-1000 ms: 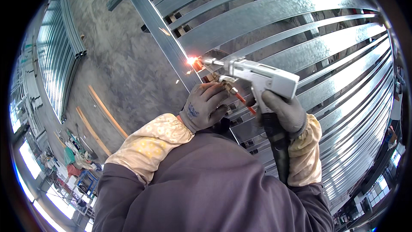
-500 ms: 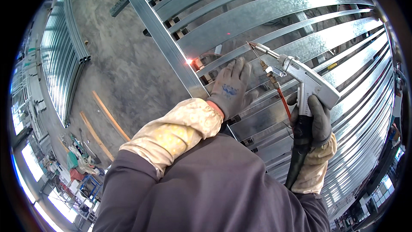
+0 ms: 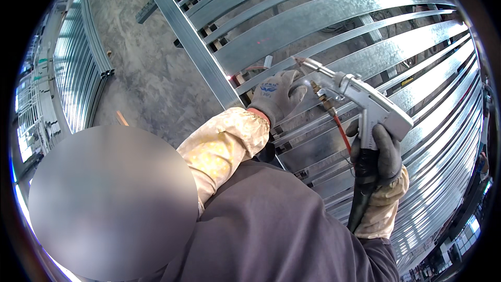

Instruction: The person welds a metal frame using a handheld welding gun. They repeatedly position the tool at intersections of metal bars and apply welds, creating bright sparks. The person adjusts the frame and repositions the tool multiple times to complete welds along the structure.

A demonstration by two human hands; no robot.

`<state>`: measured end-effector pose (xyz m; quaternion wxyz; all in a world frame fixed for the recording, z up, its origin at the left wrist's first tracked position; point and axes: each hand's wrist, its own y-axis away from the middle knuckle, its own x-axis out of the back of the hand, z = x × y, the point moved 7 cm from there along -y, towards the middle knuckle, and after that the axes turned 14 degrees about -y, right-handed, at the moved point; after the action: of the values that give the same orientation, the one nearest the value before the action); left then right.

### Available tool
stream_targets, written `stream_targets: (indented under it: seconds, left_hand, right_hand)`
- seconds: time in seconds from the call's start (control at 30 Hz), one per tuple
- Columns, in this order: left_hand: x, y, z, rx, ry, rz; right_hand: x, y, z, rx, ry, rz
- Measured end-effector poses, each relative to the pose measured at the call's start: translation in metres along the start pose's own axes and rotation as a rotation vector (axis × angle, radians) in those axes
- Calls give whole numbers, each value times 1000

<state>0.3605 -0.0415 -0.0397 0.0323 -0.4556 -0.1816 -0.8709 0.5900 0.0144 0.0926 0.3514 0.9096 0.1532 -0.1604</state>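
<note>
My right hand (image 3: 387, 152), in a dark grey glove, is wrapped round the handle of a silver welding gun (image 3: 383, 107). Its copper-coloured nozzle points up and left, and a thin red tube (image 3: 343, 137) hangs from the fitting under the barrel. My left hand (image 3: 272, 98), in a grey glove, bends its fingers over a narrow metal bar (image 3: 251, 82) near where that bar meets a long side rail (image 3: 194, 44). Part of the fingers is hidden behind the hand. A small red light spot shows on a wide slat (image 3: 276, 39).
More shiny metal slats (image 3: 443, 91) spread across the right. Beyond the rail lies grey concrete floor (image 3: 138, 55), with a stack of metal profiles (image 3: 78, 68) at the left. A blurred round patch (image 3: 112, 203) hides the lower left.
My left hand has turned and its fingers, stretched flat before, are now bent. The bright glow at the rail joint is gone. The gun's nozzle has shifted slightly left and down.
</note>
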Motion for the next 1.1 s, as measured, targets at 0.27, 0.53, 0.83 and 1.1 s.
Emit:
stream_targets:
  seconds: [0.27, 0.53, 0.83, 1.1]
  left_hand:
    - [18, 3, 3, -42, 100, -76]
    - [98, -17, -21, -158, 45, -136]
    - [83, -93, 11, -579, -854, -16]
    - [68, -95, 23, -584, -1019, -128]
  right_hand:
    - [-3, -1, 5, -30, -12, -57]
    - [68, 31, -7, 125, -116, 87]
    - [5, 15, 40, -304, -51, -150]
    - [-33, -21, 62, -365, 69, -305]
